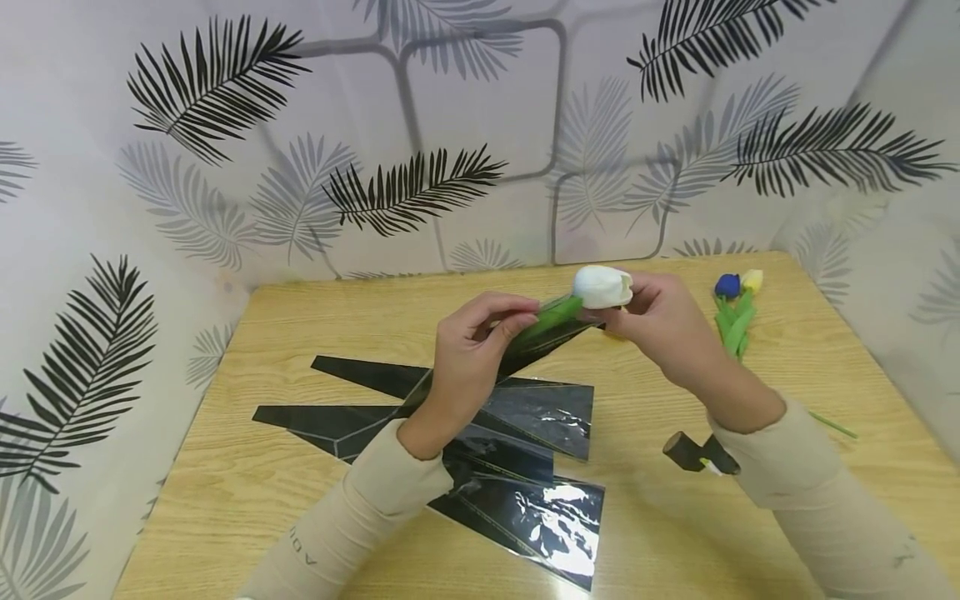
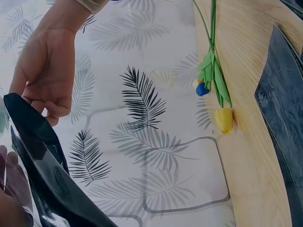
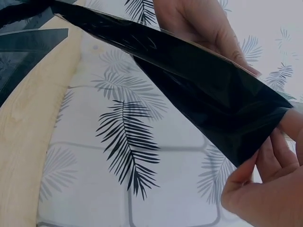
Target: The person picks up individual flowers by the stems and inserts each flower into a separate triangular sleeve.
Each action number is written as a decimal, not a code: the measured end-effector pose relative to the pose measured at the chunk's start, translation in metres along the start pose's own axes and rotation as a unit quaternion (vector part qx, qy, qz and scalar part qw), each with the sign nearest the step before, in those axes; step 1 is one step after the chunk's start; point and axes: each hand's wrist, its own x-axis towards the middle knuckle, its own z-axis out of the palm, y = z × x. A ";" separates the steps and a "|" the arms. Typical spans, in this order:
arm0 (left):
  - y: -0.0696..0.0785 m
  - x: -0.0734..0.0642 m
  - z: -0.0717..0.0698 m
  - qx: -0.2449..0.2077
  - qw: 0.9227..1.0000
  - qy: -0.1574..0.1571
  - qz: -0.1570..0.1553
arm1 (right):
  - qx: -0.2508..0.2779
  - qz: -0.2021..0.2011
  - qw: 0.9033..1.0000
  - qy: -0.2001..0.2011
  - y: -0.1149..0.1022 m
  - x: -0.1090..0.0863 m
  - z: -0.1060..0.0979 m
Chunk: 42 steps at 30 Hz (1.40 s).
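Observation:
A white tulip [image 1: 602, 287] with green leaves lies inside a black flower sleeve [image 1: 534, 348], its bloom showing at the sleeve's wide end. My left hand [image 1: 468, 354] pinches the sleeve's edge between thumb and fingers, beside the green leaves. Beside the bloom, my right hand [image 1: 671, 333] grips the wide end; in the right wrist view its thumb and fingers pinch the black film [image 3: 189, 71] at the corner. Sleeve and tulip are held slantwise above the table. The tulip's lower stem is hidden by the left hand and sleeve.
Several flat black sleeves [image 1: 525, 508] lie fanned on the wooden table [image 1: 337, 325] below the left forearm. Blue [image 1: 727, 286] and yellow tulips [image 1: 752, 280] lie at the back right. Small dark pieces [image 1: 684, 451] sit near the right sleeve cuff. A leaf-patterned backdrop [image 1: 480, 225] stands behind.

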 end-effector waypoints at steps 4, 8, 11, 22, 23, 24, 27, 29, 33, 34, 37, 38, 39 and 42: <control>0.001 0.001 -0.001 -0.003 1.000 0.002 0.001 | 0.003 -0.001 1.000 -0.003 -0.004 -0.001 -0.003; 0.001 0.002 -0.002 -0.006 1.000 0.004 0.007 | -0.005 -0.005 1.000 -0.007 -0.010 0.000 -0.007; 0.000 0.003 -0.002 -0.010 1.000 0.012 0.008 | -0.049 -0.017 0.998 -0.019 -0.016 -0.001 -0.011; 0.001 0.003 -0.001 -0.014 0.999 0.032 0.007 | -0.276 -0.087 0.957 0.017 -0.029 -0.006 -0.008; 0.001 0.003 -0.001 -0.014 0.999 0.033 0.007 | -0.280 -0.090 0.955 0.025 -0.029 -0.007 -0.007; 0.001 0.003 0.000 -0.014 0.999 0.034 0.007 | -0.280 -0.093 0.955 0.033 -0.030 -0.008 -0.006; 0.002 0.004 0.000 -0.016 0.999 0.037 0.008 | -0.265 -0.098 0.958 0.055 -0.031 -0.008 -0.006; 0.002 0.004 0.000 -0.019 0.999 0.038 0.010 | -0.246 -0.092 0.963 0.065 -0.031 -0.009 -0.008; 0.002 0.005 -0.001 -0.018 0.999 0.045 0.018 | -0.220 -0.065 0.971 0.069 -0.032 -0.010 -0.011; 0.002 0.005 -0.001 -0.016 0.998 0.049 0.020 | -0.215 -0.060 0.972 0.070 -0.033 -0.011 -0.011; 0.002 0.006 -0.001 -0.014 0.998 0.061 0.026 | -0.183 -0.052 0.979 0.078 -0.033 -0.012 -0.012; 0.003 0.006 -0.001 -0.015 0.997 0.066 0.027 | -0.165 -0.053 0.982 0.081 -0.034 -0.012 -0.011; 0.003 0.006 -0.001 -0.015 0.997 0.070 0.027 | -0.143 -0.055 0.985 0.083 -0.034 -0.012 -0.011; 0.006 0.007 0.000 -0.016 0.996 0.082 0.025 | -0.037 -0.061 0.995 0.076 -0.033 -0.012 -0.007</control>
